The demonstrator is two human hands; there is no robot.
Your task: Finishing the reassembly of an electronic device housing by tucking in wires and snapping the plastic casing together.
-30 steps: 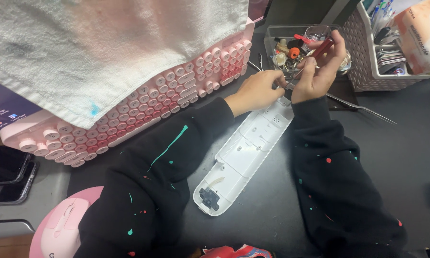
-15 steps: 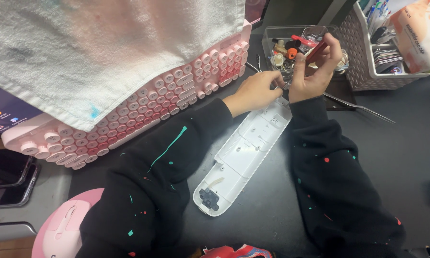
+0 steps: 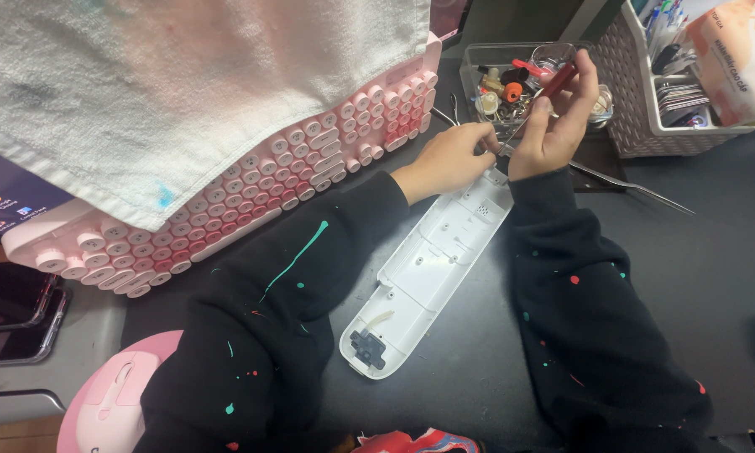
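Head view: both hands meet at the far end of a long white shell [image 3: 428, 268], an opened plastic casing that lies slantwise on the dark surface [image 3: 696, 252], its inside facing up. A small dark part sits in its near end.

The right hand [image 3: 553, 126] has its grip clamped on a red-handled tool [image 3: 555, 81], the handle slanting up and away, the tip pointing down to the shell's far end. The left hand [image 3: 453, 155] rests just beside it, fingers curled together at the same spot, pinching something too small to make out; whether it is truly clamped I cannot tell. The two hands touch or nearly touch.

Both sleeves are black with specks of coloured paint.

Just beyond the hands stands a clear tray [image 3: 478, 59] of small mixed parts. To its right is a pale lattice basket [image 3: 637, 126] holding packets. A thin metal tool [image 3: 637, 189] lies on the surface right of the hands.

Left of the shell a pink keyboard [image 3: 251, 193] with round keys is tilted up, a white towel [image 3: 184, 92] draped over it. A pink mouse [image 3: 113, 394] sits at the near left.
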